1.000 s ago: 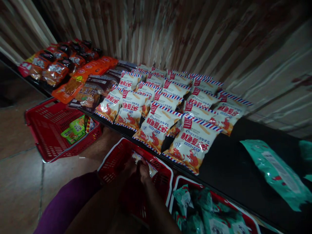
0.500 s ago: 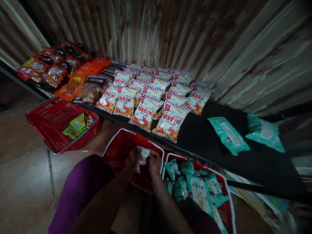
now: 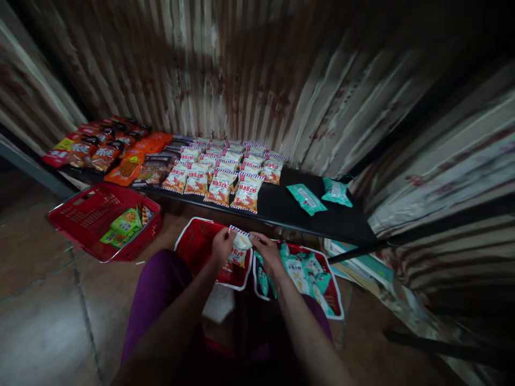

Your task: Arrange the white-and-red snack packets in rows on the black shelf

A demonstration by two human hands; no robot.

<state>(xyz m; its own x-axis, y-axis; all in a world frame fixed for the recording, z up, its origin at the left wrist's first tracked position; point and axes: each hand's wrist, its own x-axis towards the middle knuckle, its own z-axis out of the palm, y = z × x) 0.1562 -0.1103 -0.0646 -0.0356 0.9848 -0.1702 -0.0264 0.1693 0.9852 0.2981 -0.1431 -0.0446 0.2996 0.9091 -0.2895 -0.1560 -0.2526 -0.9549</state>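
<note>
Between my two hands is a white snack bag [image 3: 242, 239] with a striped top edge, held above the middle red basket [image 3: 196, 247]. My left hand [image 3: 223, 247] pinches its left side, and my right hand [image 3: 266, 251] grips the right side. Below it, another white and orange snack bag [image 3: 237, 257] shows inside the basket, partly covered. Rows of like white bags [image 3: 247, 192] stand on the black shelf [image 3: 273, 201] ahead. To the right, a second basket [image 3: 337, 305] is filled with green snack bags [image 3: 295, 271], partly behind my right arm.
On the shelf's right lie two green bags [image 3: 306, 199]. Brown bags [image 3: 155, 169], orange bags [image 3: 132, 161] and red-black bags [image 3: 105, 155] fill its left. A red basket [image 3: 80, 214] with green packets [image 3: 124, 225] sits on the floor. A curtain [image 3: 241, 80] hangs behind; a dark bar [image 3: 362, 252] runs at right.
Both hands have lifted the white snack bag from inside the middle basket to above its rim. The view has shifted, showing more of the right side.
</note>
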